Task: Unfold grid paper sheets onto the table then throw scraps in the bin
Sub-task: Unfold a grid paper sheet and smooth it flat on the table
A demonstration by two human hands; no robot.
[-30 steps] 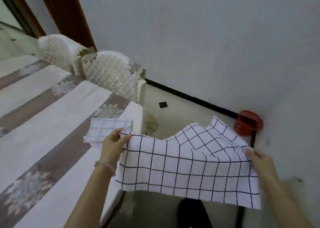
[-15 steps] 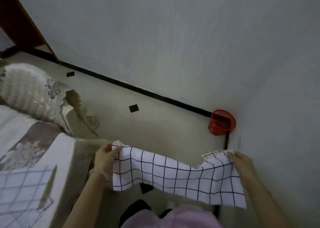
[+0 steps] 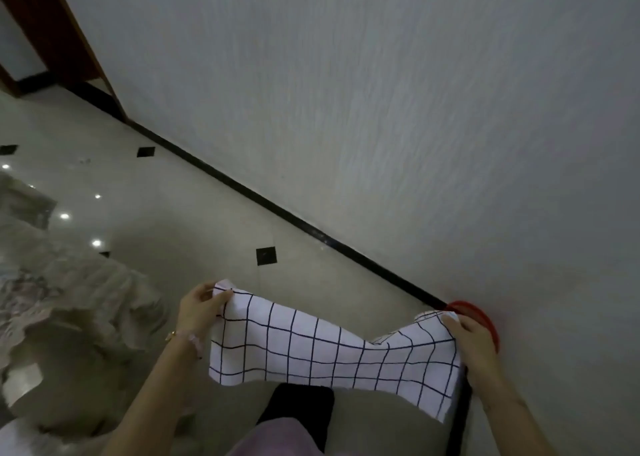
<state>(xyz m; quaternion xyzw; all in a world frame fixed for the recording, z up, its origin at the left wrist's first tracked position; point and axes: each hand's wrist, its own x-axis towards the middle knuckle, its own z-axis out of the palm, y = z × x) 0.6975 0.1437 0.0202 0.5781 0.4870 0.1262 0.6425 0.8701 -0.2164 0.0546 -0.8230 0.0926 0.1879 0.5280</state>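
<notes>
Grid paper sheet (image 3: 332, 348) was held in the air above the floor (image 3: 207, 233), stretched between both hands, sagging in the middle with its upper edge dipping into a notch. Left hand (image 3: 201, 311) was pinched closed on the sheet's upper left corner, thumb on the near face, fingers behind. Right hand (image 3: 474, 348) was clamped on the sheet's right edge, thumb over the front, near the top right corner. The sheet's lower right corner hung free below the right wrist.

Red bin (image 3: 479, 317) stood on the floor at the foot of the wall (image 3: 381, 109), against the black skirting (image 3: 277, 209); it was mostly hidden behind the right hand, only part of the rim visible. A bracelet (image 3: 188, 338) sat on the left wrist. A draped, patterned cloth (image 3: 69, 299) was blurred at the left edge. Floor was glossy, with small black diamond tiles (image 3: 266, 256). A dark shoe showed below the sheet.
</notes>
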